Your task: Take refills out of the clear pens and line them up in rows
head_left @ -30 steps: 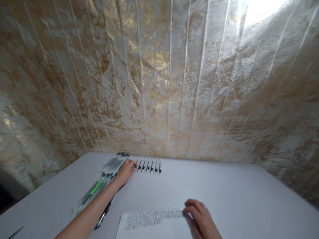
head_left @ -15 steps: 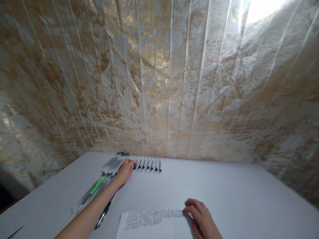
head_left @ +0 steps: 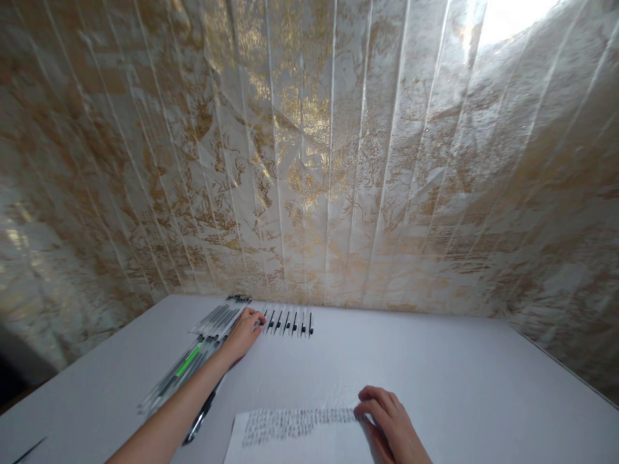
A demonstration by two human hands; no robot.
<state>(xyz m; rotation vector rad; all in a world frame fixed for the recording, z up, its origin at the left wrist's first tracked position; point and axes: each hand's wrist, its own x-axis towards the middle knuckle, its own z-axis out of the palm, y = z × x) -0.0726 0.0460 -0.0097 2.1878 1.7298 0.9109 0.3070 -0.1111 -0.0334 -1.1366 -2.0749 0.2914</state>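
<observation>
My left hand (head_left: 244,332) reaches to the far side of the white table (head_left: 435,361). Its curled fingertips rest at the left end of a row of several clear pens with black caps (head_left: 289,321); whether it grips one is hidden. To the left of that hand lies a bundle of clear pens (head_left: 217,320), and closer to me a second bundle with a green mark (head_left: 181,369). My right hand (head_left: 389,422) lies with fingers curled on the right edge of a sheet of paper covered in handwriting (head_left: 294,432).
A dark pen (head_left: 200,419) lies under my left forearm. Another thin dark pen (head_left: 29,450) shows at the bottom left corner. A shiny gold-and-white curtain (head_left: 309,148) hangs right behind the table's far edge.
</observation>
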